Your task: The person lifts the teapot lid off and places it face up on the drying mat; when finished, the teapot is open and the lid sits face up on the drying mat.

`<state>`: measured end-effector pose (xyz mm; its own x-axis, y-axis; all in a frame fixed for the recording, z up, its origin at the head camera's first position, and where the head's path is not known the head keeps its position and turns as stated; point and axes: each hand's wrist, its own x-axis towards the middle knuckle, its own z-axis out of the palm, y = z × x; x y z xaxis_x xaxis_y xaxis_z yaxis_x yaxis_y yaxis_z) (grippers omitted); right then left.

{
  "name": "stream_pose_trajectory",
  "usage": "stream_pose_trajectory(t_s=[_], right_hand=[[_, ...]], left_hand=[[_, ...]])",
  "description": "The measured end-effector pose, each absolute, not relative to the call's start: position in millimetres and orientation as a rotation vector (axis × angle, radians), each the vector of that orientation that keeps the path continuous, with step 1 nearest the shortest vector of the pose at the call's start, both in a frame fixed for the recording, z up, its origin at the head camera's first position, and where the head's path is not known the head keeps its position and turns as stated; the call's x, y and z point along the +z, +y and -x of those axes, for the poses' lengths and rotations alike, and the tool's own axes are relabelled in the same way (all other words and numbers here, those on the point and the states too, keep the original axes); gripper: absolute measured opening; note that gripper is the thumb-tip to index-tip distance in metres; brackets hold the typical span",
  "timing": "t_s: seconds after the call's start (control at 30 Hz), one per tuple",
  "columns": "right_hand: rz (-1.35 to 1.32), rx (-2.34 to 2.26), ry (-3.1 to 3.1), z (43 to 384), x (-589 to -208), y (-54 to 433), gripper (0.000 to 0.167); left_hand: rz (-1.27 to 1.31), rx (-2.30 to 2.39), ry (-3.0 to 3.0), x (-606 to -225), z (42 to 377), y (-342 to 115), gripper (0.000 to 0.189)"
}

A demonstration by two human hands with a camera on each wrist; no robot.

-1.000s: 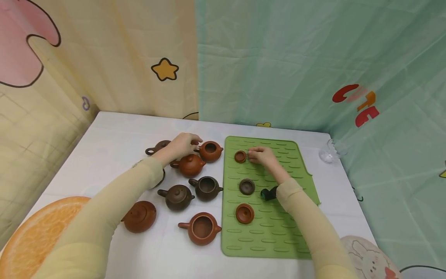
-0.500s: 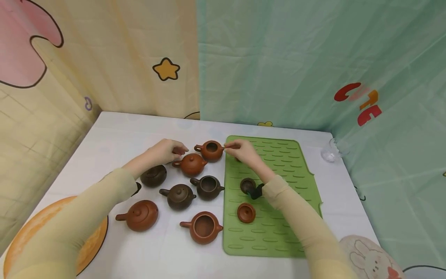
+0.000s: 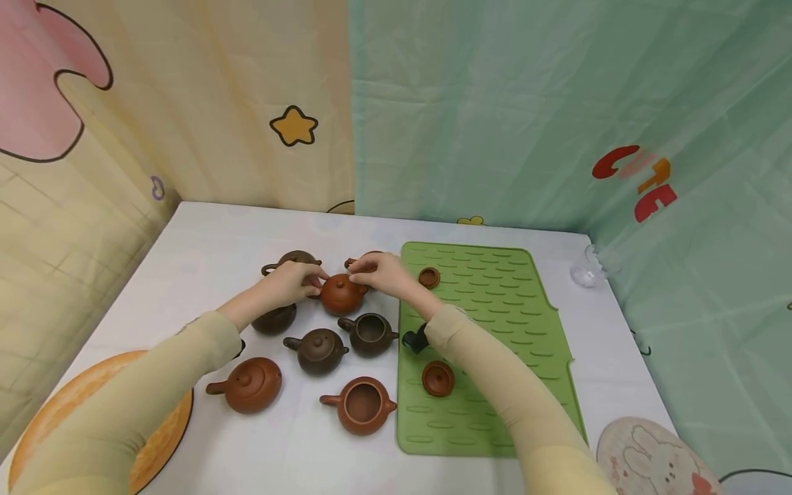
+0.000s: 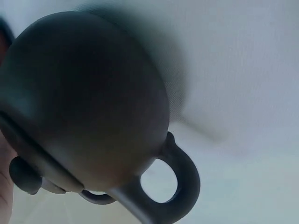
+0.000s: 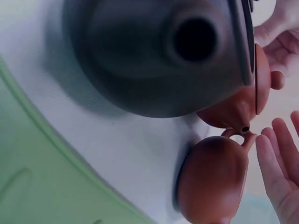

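1. From where I stand, both hands are gathered at an orange-red teapot, which sits upright on the white table, lid on, in the midst of the other pots.

2. The person's left hand is at the handle side, fingertips close against the pot. The handle is mostly covered, so I can't tell whether the fingers pinch it or only touch it.

3. The right hand is on the spout side with its fingers loosely extended, gripping nothing that I can see; the right wrist view shows them clear of the lid knob.

4. Just beyond the spout is an open teapot, partly behind the right hand from above. A small lid lies near it on the green mat.

5. A lidded dark teapot and an open dark teapot stand nearer the person.

6. My guess is that this step is setting the orange-red pot in place among its neighbours.

7. If so, the next move calls for a steady hold at the handle side and a light right hand, keeping the spout from knocking the open pot's handle.
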<state>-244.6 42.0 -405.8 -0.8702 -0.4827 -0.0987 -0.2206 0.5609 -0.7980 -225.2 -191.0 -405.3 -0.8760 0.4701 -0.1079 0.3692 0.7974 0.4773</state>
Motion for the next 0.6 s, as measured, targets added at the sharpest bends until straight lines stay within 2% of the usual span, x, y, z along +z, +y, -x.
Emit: stream_pose_trajectory(t_s=[0.23,0.6], right_hand=[[0.810,-0.892,2.590,245,-401,26,0.024],[0.809,-0.783,2.646,242,-396,15,0.015]], left_hand=[[-0.633,0.705,2.796,-410,224,-192,0.028],[-0.605,0.713,2.825,-413,226,-191,0.027]])
